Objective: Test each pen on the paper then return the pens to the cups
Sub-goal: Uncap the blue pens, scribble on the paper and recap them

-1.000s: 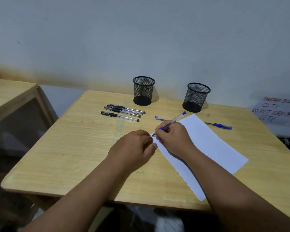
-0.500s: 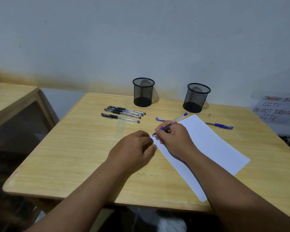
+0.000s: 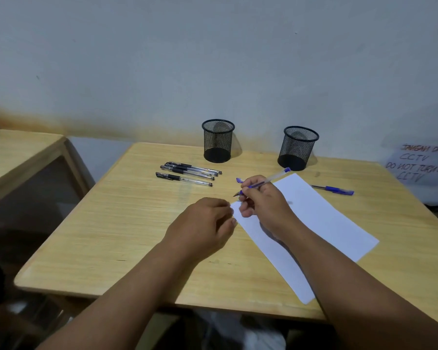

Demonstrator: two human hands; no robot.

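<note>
The fingers (image 3: 226, 207) of the left hand (image 3: 202, 224) are curled loosely together, knuckles up, their tips resting at the near-left corner of the white rectangular sheet of paper (image 3: 321, 223); they pinch nothing that can be seen. The fingers (image 3: 250, 192) of the right hand (image 3: 266, 203) are pressed around the blue grip of a clear-barrelled blue pen (image 3: 276, 176), whose tip points left and hangs just above the light wooden tabletop (image 3: 111, 223), just past the paper's corner, while its blue end cap slants up toward the far edge.

Toward the far-left part of the tabletop lie three clear-barrelled black pens (image 3: 187, 174), side by side and nearly parallel, their caps pointing left. Behind them, close to the far edge, a black wire-mesh cup (image 3: 218, 140) stands upright. Just left of the right hand's knuckles, a small blue pen cap (image 3: 239, 180) lies on the tabletop. A second black wire-mesh cup (image 3: 298, 148) stands upright further right along the far edge, near the paper's far corner. The paper lies at a slant from the middle of the tabletop down to its near edge, under the right forearm. Beyond the paper's right long side, a capped blue pen (image 3: 334, 190) lies on the wood, well apart from the black ones.
</note>
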